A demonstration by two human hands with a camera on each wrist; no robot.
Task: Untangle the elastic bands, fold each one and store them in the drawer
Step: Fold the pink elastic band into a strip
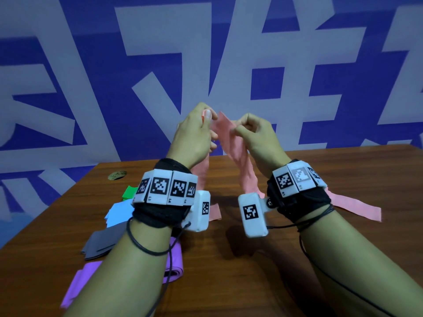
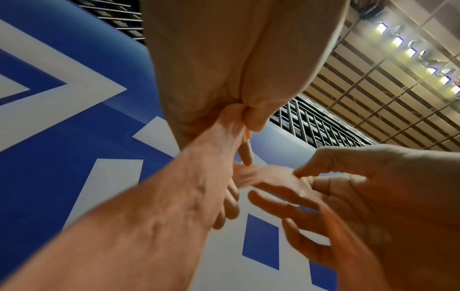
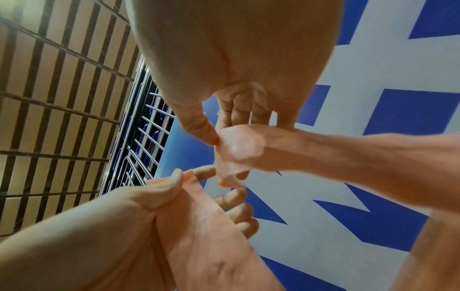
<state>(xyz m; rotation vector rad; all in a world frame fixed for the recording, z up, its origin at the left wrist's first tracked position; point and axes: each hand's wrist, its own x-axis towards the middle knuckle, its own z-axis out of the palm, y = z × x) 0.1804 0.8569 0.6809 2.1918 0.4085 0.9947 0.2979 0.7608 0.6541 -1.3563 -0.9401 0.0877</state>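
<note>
1. I have both hands raised above the far half of the desk [image 1: 297, 225]. My left hand [image 1: 194, 138] pinches the top of the pink band [image 1: 231, 143] between thumb and forefinger, and my right hand [image 1: 254, 136] has its fingers curled, pinching the same band just beside it.
2. The band hangs in two strands, and its ends lie on the desk near the right edge and at the middle.
3. Only the head view shows the desk. The wrist views look upward: the left wrist view shows the band [image 2: 206, 177] gathered in my left hand's [image 2: 236, 69] pinch, and the right wrist view shows the band's [image 3: 234, 149] end folded under my right thumb.
4. I count five bands: the pink one, plus green [image 1: 129, 193], light blue [image 1: 119, 212], grey [image 1: 103, 243] and purple [image 1: 82, 287] along the left edge. Three look folded; the purple lies loose.
</note>
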